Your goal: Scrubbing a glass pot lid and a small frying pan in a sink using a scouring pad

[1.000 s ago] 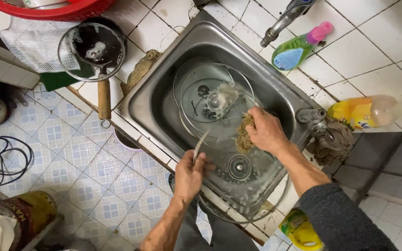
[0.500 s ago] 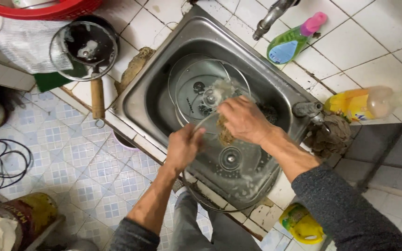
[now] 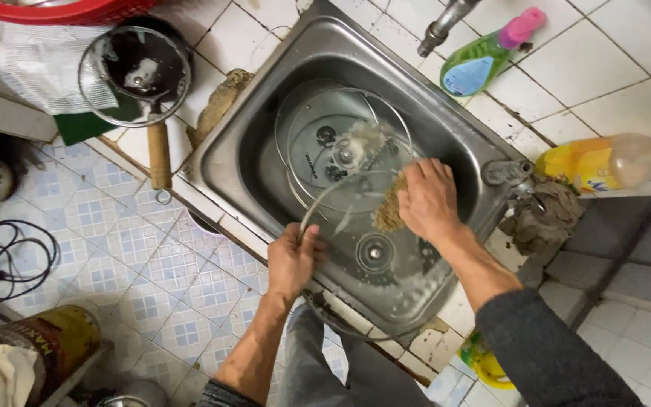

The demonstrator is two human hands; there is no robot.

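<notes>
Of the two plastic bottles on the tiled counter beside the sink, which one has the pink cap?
The green bottle near the faucet, lying at the sink's far corner. The yellow bottle lies farther right and shows no pink cap.

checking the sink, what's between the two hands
Head view: between the left hand and right hand lie the glass lid's lower rim and the brown scrubber.

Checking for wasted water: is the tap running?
Cannot tell. No stream shows below the tap, though the sink looks wet.
</notes>
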